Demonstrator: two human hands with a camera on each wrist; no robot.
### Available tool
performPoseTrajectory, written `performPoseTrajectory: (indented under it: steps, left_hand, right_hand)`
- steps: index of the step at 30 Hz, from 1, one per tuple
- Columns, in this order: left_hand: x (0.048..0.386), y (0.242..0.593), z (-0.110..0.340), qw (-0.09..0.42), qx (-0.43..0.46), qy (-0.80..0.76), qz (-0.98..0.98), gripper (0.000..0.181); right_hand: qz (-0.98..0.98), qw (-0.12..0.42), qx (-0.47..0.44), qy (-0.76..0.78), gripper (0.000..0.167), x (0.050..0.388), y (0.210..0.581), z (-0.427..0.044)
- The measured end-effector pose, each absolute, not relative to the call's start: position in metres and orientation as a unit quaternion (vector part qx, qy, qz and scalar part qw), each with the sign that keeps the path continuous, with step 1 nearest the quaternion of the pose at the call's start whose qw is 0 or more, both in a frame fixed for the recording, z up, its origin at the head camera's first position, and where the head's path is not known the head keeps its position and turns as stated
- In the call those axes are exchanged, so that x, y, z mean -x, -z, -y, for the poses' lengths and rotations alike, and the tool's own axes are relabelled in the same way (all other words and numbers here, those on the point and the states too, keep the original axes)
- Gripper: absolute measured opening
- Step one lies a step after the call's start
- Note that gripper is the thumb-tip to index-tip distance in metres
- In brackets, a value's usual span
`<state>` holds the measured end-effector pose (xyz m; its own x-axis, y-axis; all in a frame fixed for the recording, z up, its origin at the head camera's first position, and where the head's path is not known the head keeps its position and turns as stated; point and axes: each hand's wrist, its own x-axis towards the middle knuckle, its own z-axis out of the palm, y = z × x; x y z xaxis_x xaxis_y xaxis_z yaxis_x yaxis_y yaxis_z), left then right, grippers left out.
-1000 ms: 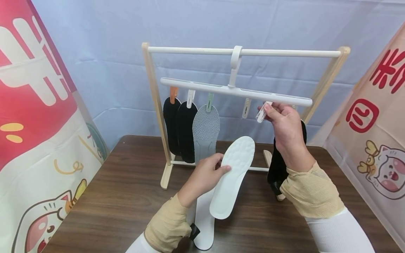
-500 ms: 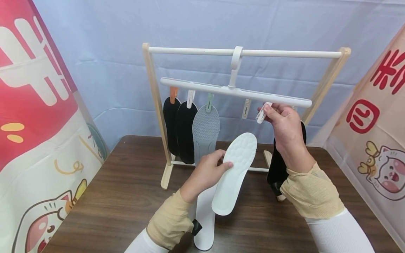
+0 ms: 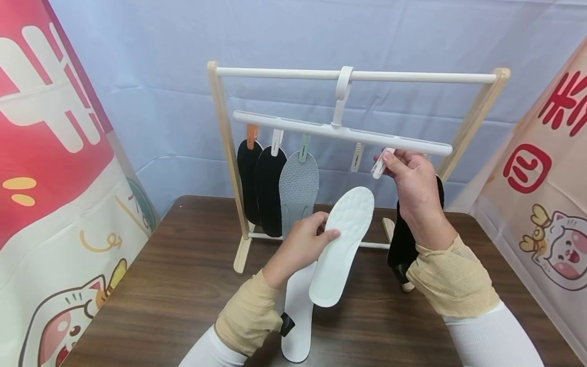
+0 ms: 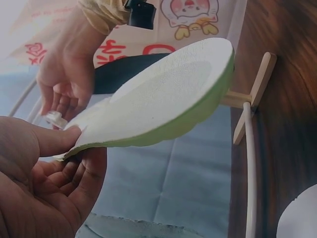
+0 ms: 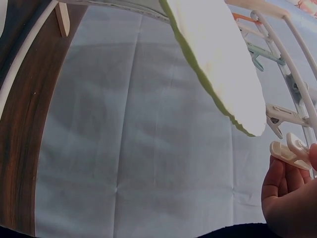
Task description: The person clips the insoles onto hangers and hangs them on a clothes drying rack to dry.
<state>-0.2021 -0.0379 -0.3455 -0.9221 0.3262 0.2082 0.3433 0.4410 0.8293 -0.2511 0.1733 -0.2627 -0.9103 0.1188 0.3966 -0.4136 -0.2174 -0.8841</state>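
My left hand point(image 3: 302, 247) pinches a white insole point(image 3: 341, 247) at its side edge, thumb on the near face; the insole tilts with its bumpy end up and right. In the left wrist view its edge looks pale green. Just under the right half of the white hanger bar point(image 3: 403, 141), my right hand point(image 3: 415, 186) grips a white clip point(image 3: 380, 164); the right wrist view shows the clip point(image 5: 290, 151) with its jaws parted. The raised end of the insole is below the clip and apart from it. Left of the clip hangs a beige clip point(image 3: 357, 157) holding nothing.
Two black insoles point(image 3: 269, 191) and a grey insole point(image 3: 298, 186) hang from clips at left. A black insole point(image 3: 403, 239) hangs behind my right wrist. Another white insole point(image 3: 297, 316) lies on the brown table point(image 3: 183, 285). A wooden-ended rack point(image 3: 224, 148) carries the hanger.
My left hand has moved slightly up and right, bringing the white insole nearer the clip. My right hand stays in place on the clip.
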Motion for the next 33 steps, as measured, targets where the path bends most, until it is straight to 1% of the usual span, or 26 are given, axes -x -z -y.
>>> performPoseTrajectory:
  steps: [8, 13, 28, 33]
  left_hand:
    - [0.205, 0.341, 0.036, 0.001, 0.192, 0.510, 0.838, 0.032]
    - [0.209, 0.339, 0.034, 0.007, 0.192, 0.506, 0.841, 0.032]
    - [0.214, 0.330, 0.026, 0.020, 0.198, 0.489, 0.849, 0.032]
    - [0.216, 0.329, 0.025, 0.019, 0.200, 0.487, 0.850, 0.032]
  right_hand:
    - [0.610, 0.176, -0.118, -0.764, 0.004, 0.252, 0.264, -0.173]
    - [0.610, 0.177, -0.121, -0.762, 0.007, 0.252, 0.264, -0.174]
    - [0.606, 0.166, -0.115, -0.770, 0.004, 0.252, 0.264, -0.174]
    - [0.610, 0.170, -0.113, -0.766, 0.007, 0.252, 0.265, -0.174]
